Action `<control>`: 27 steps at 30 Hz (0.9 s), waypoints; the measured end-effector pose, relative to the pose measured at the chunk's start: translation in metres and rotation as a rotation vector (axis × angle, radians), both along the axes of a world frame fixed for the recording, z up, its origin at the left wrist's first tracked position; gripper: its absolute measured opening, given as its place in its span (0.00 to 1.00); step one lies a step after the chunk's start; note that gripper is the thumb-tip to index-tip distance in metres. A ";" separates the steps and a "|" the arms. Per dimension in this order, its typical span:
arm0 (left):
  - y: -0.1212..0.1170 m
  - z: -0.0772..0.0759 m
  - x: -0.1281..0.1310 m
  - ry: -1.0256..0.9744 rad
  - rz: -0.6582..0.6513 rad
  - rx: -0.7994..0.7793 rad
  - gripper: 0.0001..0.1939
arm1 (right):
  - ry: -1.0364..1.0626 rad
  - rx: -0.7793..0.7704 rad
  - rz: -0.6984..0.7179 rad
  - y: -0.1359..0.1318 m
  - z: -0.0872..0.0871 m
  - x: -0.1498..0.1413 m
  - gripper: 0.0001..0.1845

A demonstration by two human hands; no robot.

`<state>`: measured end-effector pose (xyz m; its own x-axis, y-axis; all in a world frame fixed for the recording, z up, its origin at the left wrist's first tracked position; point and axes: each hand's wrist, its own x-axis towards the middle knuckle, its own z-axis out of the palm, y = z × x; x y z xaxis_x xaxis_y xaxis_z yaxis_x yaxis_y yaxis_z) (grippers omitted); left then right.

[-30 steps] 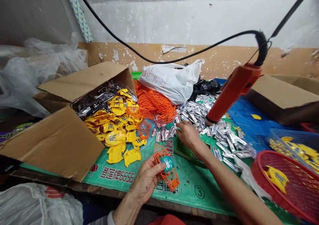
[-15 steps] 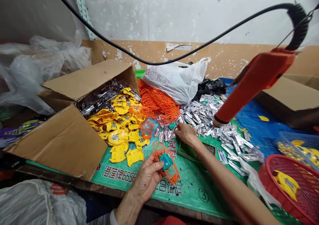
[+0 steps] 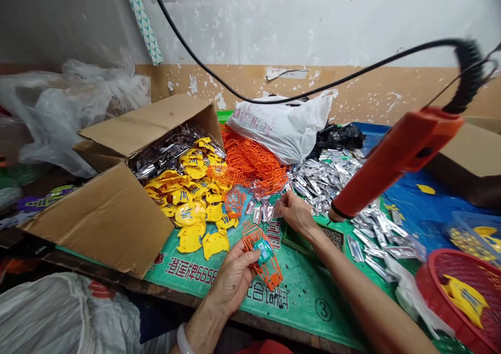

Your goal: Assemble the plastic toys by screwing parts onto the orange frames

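Observation:
My left hand (image 3: 237,270) grips an orange plastic frame (image 3: 270,278) just above the green table covering, its thumb pressed on a teal plastic piece (image 3: 263,250) set in the frame. To the right, my right hand (image 3: 297,213) reaches over the table with its fingers pinched together beside a row of small silver parts (image 3: 264,212). What is between those fingertips, if anything, is too small to name. Under my right wrist is a green tray (image 3: 291,239) of tiny dark metal pieces, partly hidden by the forearm.
Yellow plastic shells (image 3: 191,215) spill from a cardboard box (image 3: 113,221) on the left. Behind lie orange frames (image 3: 254,161) and a white bag (image 3: 282,127). A red electric screwdriver (image 3: 395,161) hangs at right, above silver strips (image 3: 378,234). A red basket (image 3: 426,275) stands front right.
The camera view has shifted slightly, and the hanging screwdriver has swung lower and left. My right fingertips have drawn back a little from the silver parts. My left hand keeps its hold.

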<state>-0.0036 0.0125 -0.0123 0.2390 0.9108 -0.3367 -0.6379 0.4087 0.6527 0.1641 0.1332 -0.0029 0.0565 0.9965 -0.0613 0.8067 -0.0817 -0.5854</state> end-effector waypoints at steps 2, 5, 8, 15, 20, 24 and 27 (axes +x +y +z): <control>0.000 0.001 -0.003 0.068 0.002 0.009 0.20 | 0.137 0.046 0.034 -0.011 0.009 -0.002 0.07; 0.001 0.004 -0.006 0.279 0.036 0.033 0.27 | 0.372 0.032 0.130 -0.037 0.024 -0.004 0.12; 0.005 0.008 -0.006 0.598 0.127 0.104 0.30 | 0.558 -0.047 0.227 -0.066 0.032 -0.008 0.13; 0.003 0.004 -0.001 0.767 0.021 0.255 0.16 | 0.947 -0.236 0.128 -0.097 0.029 -0.024 0.12; -0.003 0.015 -0.001 0.566 -0.101 0.247 0.17 | 0.985 -0.231 0.073 -0.096 0.029 -0.023 0.08; -0.002 0.020 0.000 0.503 -0.085 0.180 0.22 | 1.010 -0.220 0.054 -0.095 0.025 -0.021 0.07; 0.000 0.017 0.001 0.535 -0.072 0.186 0.19 | 1.026 -0.214 0.052 -0.095 0.020 -0.021 0.07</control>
